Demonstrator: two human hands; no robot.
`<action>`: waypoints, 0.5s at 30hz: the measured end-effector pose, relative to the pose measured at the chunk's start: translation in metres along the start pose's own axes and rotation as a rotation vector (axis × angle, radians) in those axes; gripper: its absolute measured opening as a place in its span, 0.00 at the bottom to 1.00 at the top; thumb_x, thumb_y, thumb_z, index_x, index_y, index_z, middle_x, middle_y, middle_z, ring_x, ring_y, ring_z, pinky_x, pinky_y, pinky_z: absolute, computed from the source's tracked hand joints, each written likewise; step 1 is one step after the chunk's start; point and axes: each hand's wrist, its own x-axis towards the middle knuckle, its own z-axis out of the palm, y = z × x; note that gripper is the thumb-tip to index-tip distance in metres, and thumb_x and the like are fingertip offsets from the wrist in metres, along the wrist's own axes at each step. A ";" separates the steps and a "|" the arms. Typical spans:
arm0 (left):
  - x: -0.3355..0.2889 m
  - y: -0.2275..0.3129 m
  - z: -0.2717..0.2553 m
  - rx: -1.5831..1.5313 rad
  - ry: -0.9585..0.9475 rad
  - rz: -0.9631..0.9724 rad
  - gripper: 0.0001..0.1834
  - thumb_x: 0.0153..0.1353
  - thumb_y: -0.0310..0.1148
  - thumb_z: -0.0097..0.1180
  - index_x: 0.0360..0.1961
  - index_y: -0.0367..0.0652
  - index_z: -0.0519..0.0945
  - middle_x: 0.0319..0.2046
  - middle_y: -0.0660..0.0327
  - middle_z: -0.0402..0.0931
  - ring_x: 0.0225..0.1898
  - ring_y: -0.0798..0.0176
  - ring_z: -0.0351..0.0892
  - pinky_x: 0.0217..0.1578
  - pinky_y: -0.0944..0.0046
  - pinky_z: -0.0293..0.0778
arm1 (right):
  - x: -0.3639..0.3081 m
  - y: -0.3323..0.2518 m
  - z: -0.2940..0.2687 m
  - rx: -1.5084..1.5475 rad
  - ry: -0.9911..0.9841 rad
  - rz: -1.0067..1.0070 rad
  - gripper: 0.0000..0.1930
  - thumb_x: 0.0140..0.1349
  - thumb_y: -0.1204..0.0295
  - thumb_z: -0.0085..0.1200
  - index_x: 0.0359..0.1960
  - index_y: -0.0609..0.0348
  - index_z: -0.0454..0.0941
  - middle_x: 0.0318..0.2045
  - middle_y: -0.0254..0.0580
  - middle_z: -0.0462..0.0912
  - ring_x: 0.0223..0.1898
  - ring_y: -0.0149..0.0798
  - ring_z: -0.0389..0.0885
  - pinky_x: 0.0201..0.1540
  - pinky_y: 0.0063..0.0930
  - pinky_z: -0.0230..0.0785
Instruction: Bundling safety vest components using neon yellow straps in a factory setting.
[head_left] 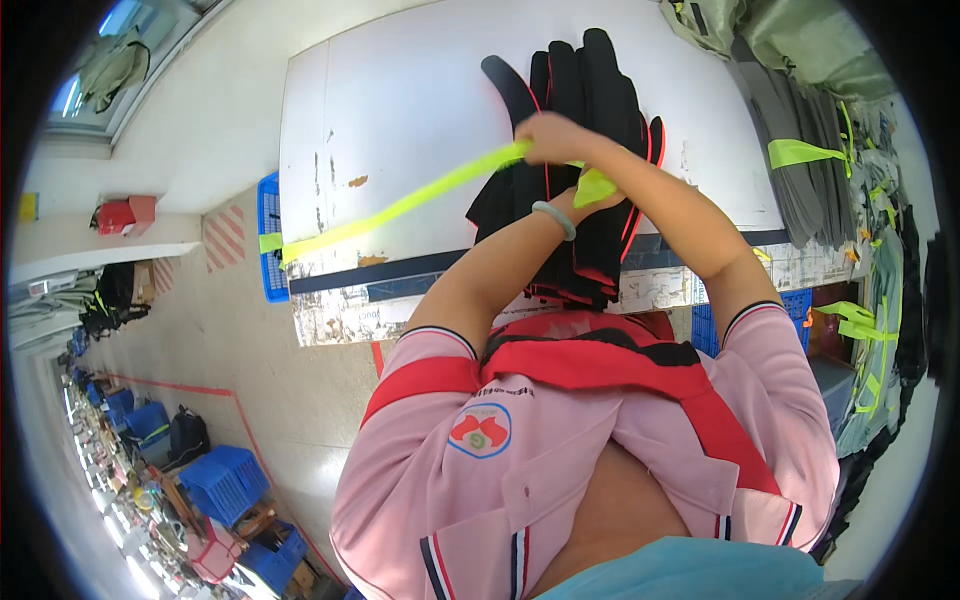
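A bundle of black fabric pieces with red-orange edges lies on the white tabletop, its long narrow ends fanned out away from me. Crossed over my left arm, my right hand is closed on a bright yellow-green strip. From there the strip stretches left, past the table's edge. Below, my left hand, with a pale bangle at its wrist, rests on the bundle. More of the strip bunches at this hand, which looks closed on it; the right forearm hides part of its fingers.
The white table has a chipped front edge close to my body. A blue basket stands at its left side. Grey fabric pieces tied with a yellow-green strip lie at the right. Blue crates stand on the floor at lower left.
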 end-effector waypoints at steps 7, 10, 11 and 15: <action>0.049 0.065 -0.010 -0.294 -0.102 -0.459 0.21 0.66 0.47 0.46 0.26 0.41 0.77 0.17 0.56 0.74 0.21 0.54 0.75 0.27 0.56 0.70 | -0.232 0.291 -0.224 1.223 1.379 0.213 0.04 0.65 0.75 0.43 0.32 0.59 0.71 0.23 0.36 0.68 0.22 0.32 0.68 0.25 0.28 0.66; 0.029 0.047 -0.043 -0.420 -0.074 -0.603 0.25 0.70 0.46 0.40 0.21 0.44 0.77 0.15 0.67 0.67 0.21 0.70 0.67 0.26 0.67 0.64 | -0.244 0.296 -0.161 1.155 1.384 0.663 0.06 0.62 0.69 0.52 0.34 0.58 0.72 0.25 0.34 0.72 0.25 0.33 0.71 0.22 0.29 0.64; 0.027 0.045 -0.048 -0.466 -0.096 -0.648 0.27 0.71 0.49 0.36 0.23 0.44 0.77 0.16 0.67 0.66 0.22 0.71 0.66 0.28 0.68 0.64 | -0.263 0.296 -0.141 0.986 1.161 0.877 0.16 0.59 0.64 0.57 0.44 0.59 0.73 0.25 0.34 0.72 0.25 0.33 0.71 0.22 0.29 0.66; 0.039 0.045 -0.040 -0.443 -0.244 -0.644 0.27 0.71 0.51 0.32 0.26 0.45 0.76 0.17 0.68 0.64 0.23 0.71 0.63 0.30 0.68 0.63 | -0.317 0.269 -0.052 -0.060 1.035 0.925 0.38 0.54 0.60 0.62 0.65 0.58 0.59 0.53 0.56 0.73 0.47 0.42 0.77 0.51 0.31 0.70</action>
